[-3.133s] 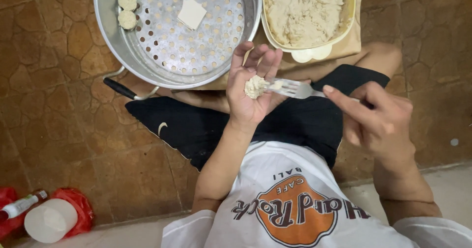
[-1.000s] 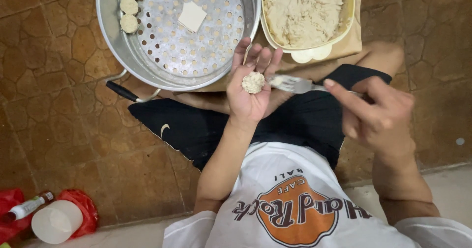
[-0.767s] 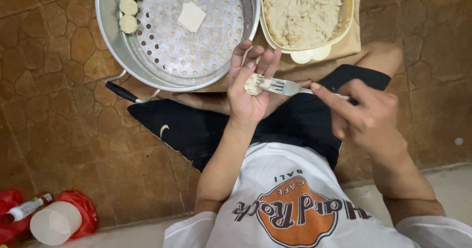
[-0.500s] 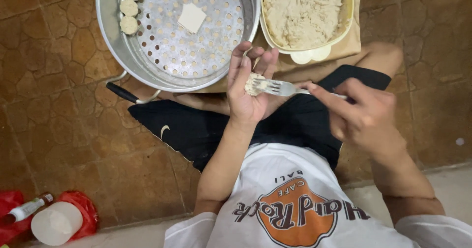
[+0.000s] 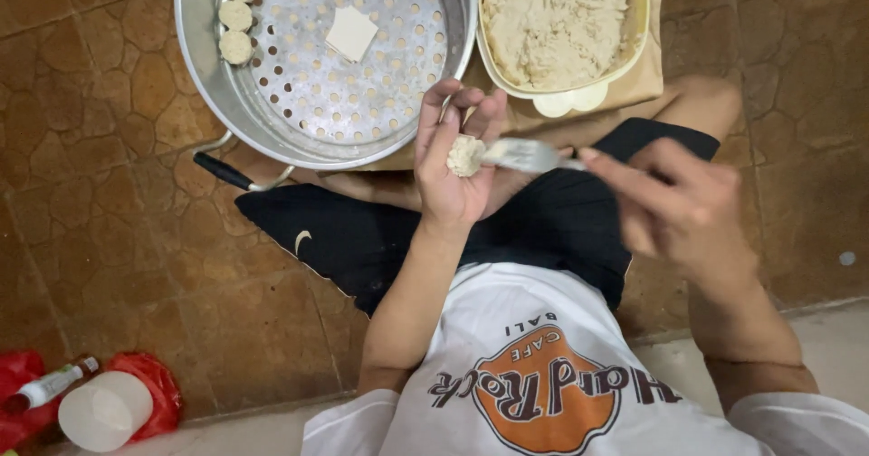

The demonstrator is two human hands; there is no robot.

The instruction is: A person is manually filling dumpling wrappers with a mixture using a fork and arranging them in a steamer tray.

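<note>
Near centre of the head view, left hand [image 5: 453,171] is palm-up and cupped, cradling a small dumpling [image 5: 466,155] on its fingers, wrapper with pale filling showing on top. Right hand [image 5: 679,207] is clenched around the handle of a fork [image 5: 529,155], tines touching the dumpling's right side. Fork and right hand look blurred.

Far left, a metal steamer pan [image 5: 204,67] with a perforated tray sits on the brown tiled floor [image 5: 109,194]; three finished dumplings [image 5: 235,17] line its left edge, a square wrapper [image 5: 350,33] lies flat on the tray. Far right, a pale bowl of filling [image 5: 557,22], round wrappers [image 5: 566,101] tucked just under its near rim. Person sits on the floor, black shorts, white shirt. Near left corner: red bag [image 5: 149,384], small bottle [image 5: 50,385], white lid [image 5: 104,411].

Handling judgement: dumpling is light, soft, probably tacky, and the thin wrapper likely tears easily. Best held from below in the cupped fingers, closing gently around the sides, not pinching the top. Fork is stiff and light; grip at the handle.
</note>
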